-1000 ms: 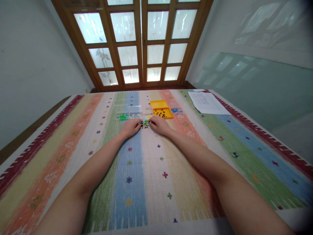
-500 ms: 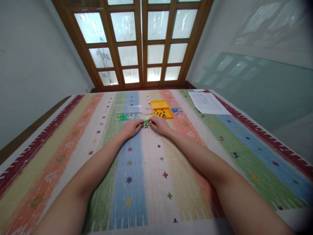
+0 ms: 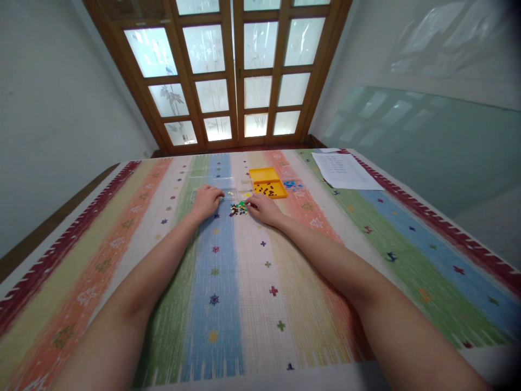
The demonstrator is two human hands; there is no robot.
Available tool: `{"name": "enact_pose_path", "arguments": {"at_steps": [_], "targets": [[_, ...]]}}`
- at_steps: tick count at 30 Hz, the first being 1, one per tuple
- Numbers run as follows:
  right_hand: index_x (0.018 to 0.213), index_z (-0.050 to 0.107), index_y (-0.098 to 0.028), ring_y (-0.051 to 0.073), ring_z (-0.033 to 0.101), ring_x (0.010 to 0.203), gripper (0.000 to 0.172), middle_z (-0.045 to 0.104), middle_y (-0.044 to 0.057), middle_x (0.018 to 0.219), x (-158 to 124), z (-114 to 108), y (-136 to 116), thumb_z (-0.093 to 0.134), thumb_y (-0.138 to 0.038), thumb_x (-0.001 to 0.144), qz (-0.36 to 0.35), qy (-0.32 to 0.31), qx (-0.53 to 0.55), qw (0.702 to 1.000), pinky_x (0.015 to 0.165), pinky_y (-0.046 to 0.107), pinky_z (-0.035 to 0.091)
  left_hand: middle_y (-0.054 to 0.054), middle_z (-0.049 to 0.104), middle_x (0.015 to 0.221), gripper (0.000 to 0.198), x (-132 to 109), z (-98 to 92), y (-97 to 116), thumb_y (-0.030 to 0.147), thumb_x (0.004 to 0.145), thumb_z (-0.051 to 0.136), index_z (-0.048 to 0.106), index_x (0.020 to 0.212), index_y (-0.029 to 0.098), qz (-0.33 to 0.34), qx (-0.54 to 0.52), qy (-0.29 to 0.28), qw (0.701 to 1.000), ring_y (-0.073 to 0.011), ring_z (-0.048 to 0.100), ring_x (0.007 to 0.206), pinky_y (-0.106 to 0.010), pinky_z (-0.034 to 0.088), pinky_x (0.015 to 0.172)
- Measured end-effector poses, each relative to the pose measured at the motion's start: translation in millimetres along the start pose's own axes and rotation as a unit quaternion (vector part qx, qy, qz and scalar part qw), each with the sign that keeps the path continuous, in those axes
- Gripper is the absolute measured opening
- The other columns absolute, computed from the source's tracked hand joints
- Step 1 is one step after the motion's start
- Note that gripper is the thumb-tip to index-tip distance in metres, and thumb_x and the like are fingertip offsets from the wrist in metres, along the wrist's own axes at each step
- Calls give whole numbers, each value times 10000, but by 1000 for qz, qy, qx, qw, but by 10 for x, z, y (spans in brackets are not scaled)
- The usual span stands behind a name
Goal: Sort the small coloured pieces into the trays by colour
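Observation:
A small pile of mixed green, black, yellow and white pieces (image 3: 239, 208) lies on the cloth between my hands. My left hand (image 3: 208, 201) is over the clear plastic box (image 3: 195, 182), its fingers closed around something too small to make out; it covers the green pieces there. At the pile's right edge, my right hand (image 3: 261, 208) has its fingertips pressed together on or beside the pieces. Just behind it stands the open orange box (image 3: 264, 175) with dark pieces (image 3: 266, 189) inside. Blue pieces (image 3: 292, 184) lie in a clear container to its right.
A striped, patterned cloth (image 3: 215, 282) covers the table. Printed white paper (image 3: 345, 171) lies at the back right. Beyond the table's far edge are wooden doors with glass panes (image 3: 258, 89).
My left hand has moved left and slightly away from me, from the pile to the clear box. More of the pile now shows. My right hand has barely moved.

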State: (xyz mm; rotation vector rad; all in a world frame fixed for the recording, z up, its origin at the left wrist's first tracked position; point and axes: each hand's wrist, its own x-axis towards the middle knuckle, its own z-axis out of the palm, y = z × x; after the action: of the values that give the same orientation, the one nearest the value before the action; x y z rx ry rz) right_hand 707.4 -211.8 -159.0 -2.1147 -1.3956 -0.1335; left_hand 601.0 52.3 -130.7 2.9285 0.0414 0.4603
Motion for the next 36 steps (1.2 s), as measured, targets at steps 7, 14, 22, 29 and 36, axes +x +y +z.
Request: {"name": "enact_pose_path", "arguments": {"at_steps": [7,14,22,29,36], "targets": [[1095,741,-206,224,605,1027,155,695,80,1045,-8,10,19,617,-188,1003,-3,6,2,1000,896,322,433,-105,769,1082,343,169,40,-90,179,936,505,827,1050,209,37,17,-50,998,-289,609,1077,-437,466,1039],[1075,745,-203,222,607,1023,146,692,81,1048,-4,4,8,622,-179,1001,-2,1,-3,1000,892,314,433,-107,751,1074,342,246,17,-85,207,942,502,834,1026,203,69,37,-61,995,-288,595,1069,-439,475,1056],[1071,752,-209,225,597,1030,148,690,83,1064,-12,9,12,616,-201,1013,2,0,-1,1000,883,314,428,-83,755,1030,351,244,40,-132,130,875,504,808,1030,216,70,9,-56,996,-279,611,1064,-426,502,1031],[1068,754,-211,223,600,1033,148,687,82,1057,-9,19,27,614,-216,1020,1,-1,-6,1000,889,313,429,-80,779,1079,370,230,26,-100,154,900,486,812,1068,207,65,22,-67,995,-276,638,1094,-404,504,1043],[1055,762,-207,225,604,1038,158,693,83,1060,-7,19,28,609,-212,1016,-2,-4,-6,1000,903,323,436,-80,771,1131,383,181,25,-83,161,905,475,801,1102,203,60,8,-54,997,-275,623,1120,-401,480,1066]]}}
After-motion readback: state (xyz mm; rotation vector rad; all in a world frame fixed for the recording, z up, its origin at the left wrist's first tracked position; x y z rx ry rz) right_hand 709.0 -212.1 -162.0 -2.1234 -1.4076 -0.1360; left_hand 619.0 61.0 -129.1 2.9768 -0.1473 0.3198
